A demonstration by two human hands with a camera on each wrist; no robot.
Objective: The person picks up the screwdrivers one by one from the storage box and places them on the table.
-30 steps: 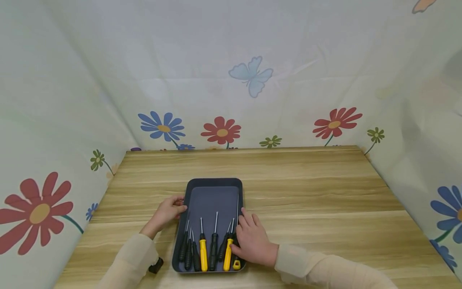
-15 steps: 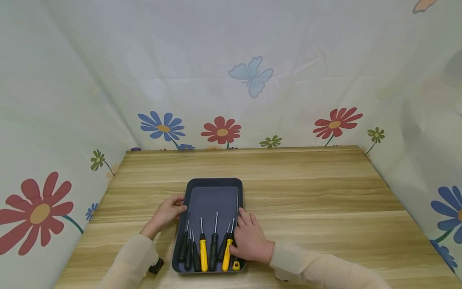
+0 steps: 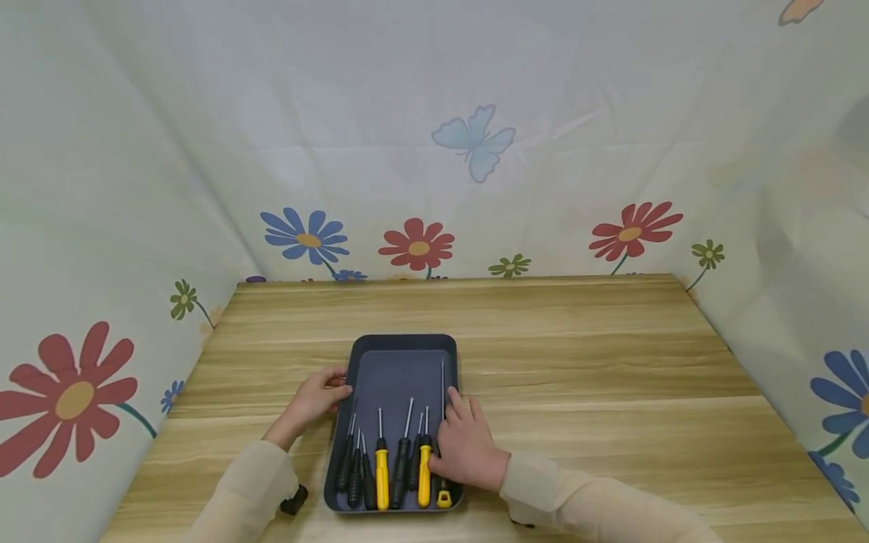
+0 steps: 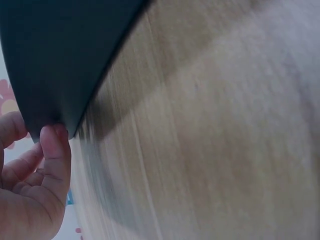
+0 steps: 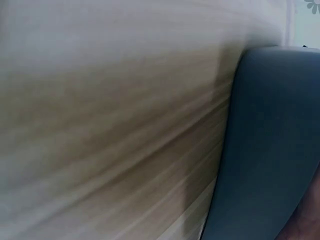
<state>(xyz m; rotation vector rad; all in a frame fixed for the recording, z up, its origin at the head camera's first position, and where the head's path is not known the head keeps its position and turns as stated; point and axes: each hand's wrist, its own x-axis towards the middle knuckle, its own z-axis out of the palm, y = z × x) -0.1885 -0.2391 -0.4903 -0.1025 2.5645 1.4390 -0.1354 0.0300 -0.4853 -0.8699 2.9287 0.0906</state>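
From my place, I see the left hand (image 3: 315, 396), whose fingers pinch the dark tray's (image 3: 403, 369) left wall. Inside, most screwdrivers (image 3: 400, 473) lie between both hands. The right hand (image 3: 471, 445) crosses the right rim, thumb at a yellow-handled screwdriver (image 3: 424, 483); whether it grasps, I cannot tell.

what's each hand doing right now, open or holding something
Left hand: holding the tray by its side.
Right hand: over the screwdrivers at the tray's right side; whether it grips any can't be told.
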